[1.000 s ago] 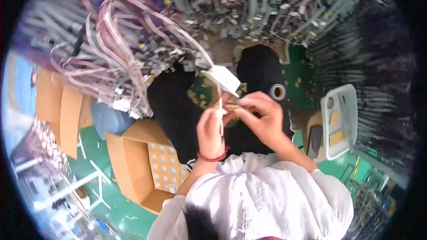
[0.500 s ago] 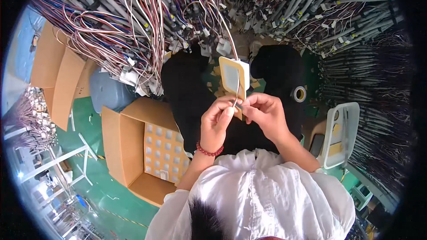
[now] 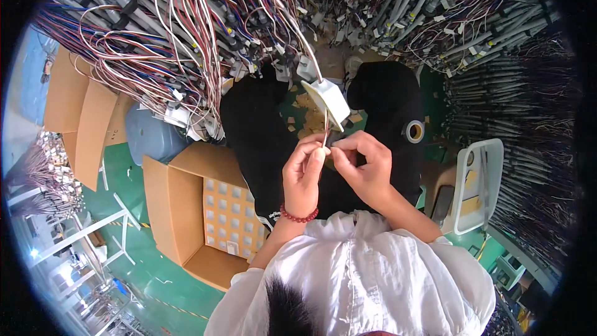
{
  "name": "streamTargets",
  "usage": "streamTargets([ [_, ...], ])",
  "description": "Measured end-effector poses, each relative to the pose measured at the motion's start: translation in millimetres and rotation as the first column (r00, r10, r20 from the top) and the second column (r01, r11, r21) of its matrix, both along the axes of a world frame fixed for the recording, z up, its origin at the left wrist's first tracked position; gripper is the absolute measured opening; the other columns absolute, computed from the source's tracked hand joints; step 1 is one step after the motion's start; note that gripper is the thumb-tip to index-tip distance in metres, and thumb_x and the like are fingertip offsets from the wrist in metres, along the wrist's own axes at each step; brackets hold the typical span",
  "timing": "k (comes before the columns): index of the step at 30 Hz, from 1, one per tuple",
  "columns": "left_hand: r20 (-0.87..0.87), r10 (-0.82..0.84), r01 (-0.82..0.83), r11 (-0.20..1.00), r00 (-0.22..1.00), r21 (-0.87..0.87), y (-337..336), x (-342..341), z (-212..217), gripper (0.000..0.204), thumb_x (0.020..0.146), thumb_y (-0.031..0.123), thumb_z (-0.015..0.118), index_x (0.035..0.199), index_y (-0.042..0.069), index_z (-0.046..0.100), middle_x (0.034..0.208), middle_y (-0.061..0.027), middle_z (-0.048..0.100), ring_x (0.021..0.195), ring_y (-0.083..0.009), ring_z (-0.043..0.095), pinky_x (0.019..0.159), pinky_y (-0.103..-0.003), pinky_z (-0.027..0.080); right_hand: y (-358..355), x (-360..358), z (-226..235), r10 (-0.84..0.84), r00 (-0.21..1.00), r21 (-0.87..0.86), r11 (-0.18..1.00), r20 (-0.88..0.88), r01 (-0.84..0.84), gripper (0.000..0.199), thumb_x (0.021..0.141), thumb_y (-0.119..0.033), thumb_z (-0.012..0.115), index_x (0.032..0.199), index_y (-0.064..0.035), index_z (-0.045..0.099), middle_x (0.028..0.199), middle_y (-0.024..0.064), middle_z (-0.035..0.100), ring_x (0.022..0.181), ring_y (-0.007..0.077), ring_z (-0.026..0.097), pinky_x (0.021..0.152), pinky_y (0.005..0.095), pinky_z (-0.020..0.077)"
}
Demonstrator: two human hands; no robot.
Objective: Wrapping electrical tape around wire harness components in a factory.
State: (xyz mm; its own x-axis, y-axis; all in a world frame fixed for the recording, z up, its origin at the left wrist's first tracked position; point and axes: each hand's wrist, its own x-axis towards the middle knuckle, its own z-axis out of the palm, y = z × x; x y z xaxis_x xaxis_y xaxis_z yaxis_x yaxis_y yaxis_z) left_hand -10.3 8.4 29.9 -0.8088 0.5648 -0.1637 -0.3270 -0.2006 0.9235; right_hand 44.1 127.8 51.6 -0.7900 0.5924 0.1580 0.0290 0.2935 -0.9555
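Note:
A white rectangular plastic housing (image 3: 331,98) hangs tilted above my lap, with a cable running into its top from the bundles beyond. Thin wires (image 3: 326,126) come out of its underside and run down to my fingers. My left hand (image 3: 303,171) pinches these wires between thumb and fingertips, and a red bead bracelet is on that wrist. Right beside it, my right hand (image 3: 368,165) is closed in a pinch near the wire ends. A small dark bit shows at its fingertips, too small to name. The housing's inner side is mostly turned out of sight.
Bundles of grey cables and loose wires (image 3: 205,43) crowd the far side; more cables (image 3: 497,106) stack at right. An open carton (image 3: 165,211) with a dotted tan sheet stands left, near a blue-grey stool (image 3: 152,137). A tape roll (image 3: 415,131) lies by my knee. A white tray (image 3: 460,211) stands right.
The housing has turned, so its light inner face no longer shows and its outer side does. A brownish piece below my fingers is no longer visible. My right fingertips have shifted slightly left.

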Motion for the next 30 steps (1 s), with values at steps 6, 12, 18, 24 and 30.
streamTargets([
  [6,-0.005,0.078,-0.079,0.996,0.997,-0.031,5.6,-0.3,-5.8,0.015,0.095,0.008,0.05,0.098,-0.004,0.058,0.106,-0.0064,0.058,0.086,-0.0091,0.056,0.079,-0.023,0.046,4.1,5.0,-9.3,0.017,0.998,-0.538,0.843,0.068,0.022,0.006,0.077,0.0,0.067,0.082,0.0005,0.063,0.074,0.001,0.062,0.056,0.0061,0.052,0.053,0.0196,0.0428],
  [12,-0.254,0.035,-0.12,0.937,0.967,-0.328,-20.7,-28.7,-37.9,0.019,0.092,0.009,0.056,0.099,-0.007,0.061,0.129,-0.0116,0.048,0.086,-0.0096,0.059,0.08,-0.024,0.048,67.6,19.7,-0.1,-0.154,0.92,-0.885,0.368,-0.36,-0.285,0.013,0.08,-0.018,0.062,0.087,-0.0077,0.058,0.095,0.0072,0.059,0.079,0.0145,0.055,0.066,0.0282,0.0462],
  [18,0.064,0.053,-0.035,0.968,0.997,-0.248,-2.8,-15.9,-20.9,0.019,0.094,0.015,0.054,0.096,-0.003,0.061,0.122,-0.0117,0.058,0.069,-0.008,0.061,0.055,-0.019,0.048,36.2,-15.1,-8.2,0.341,0.894,-0.753,0.494,-0.29,-0.433,0.01,0.08,-0.014,0.067,0.082,-0.0042,0.064,0.124,0.0153,0.056,0.106,0.0194,0.056,0.095,0.0358,0.0417],
  [24,0.162,0.058,-0.027,0.982,0.985,-0.189,-9.1,-12.1,-0.7,0.02,0.097,0.019,0.049,0.095,0.001,0.058,0.079,-0.011,0.066,0.046,-0.0037,0.044,0.042,-0.015,0.031,65.7,-58.4,-22.0,0.057,0.962,-0.642,0.734,-0.267,-0.222,0.011,0.08,-0.012,0.062,0.085,-0.0024,0.064,0.119,0.01,0.06,0.092,0.0137,0.059,0.08,0.0259,0.046],
  [30,0.182,0.066,-0.045,0.992,0.981,-0.117,-2.7,-10.2,5.1,0.02,0.095,0.016,0.052,0.094,-0.001,0.061,0.075,-0.0094,0.066,0.047,-0.0036,0.043,0.044,-0.016,0.034,28.8,-16.8,-35.9,0.15,0.988,-0.941,0.337,0.03,-0.023,0.011,0.084,-0.008,0.059,0.089,0.001,0.06,0.08,0.0044,0.061,0.073,0.0152,0.064,0.072,0.0305,0.0568],
])
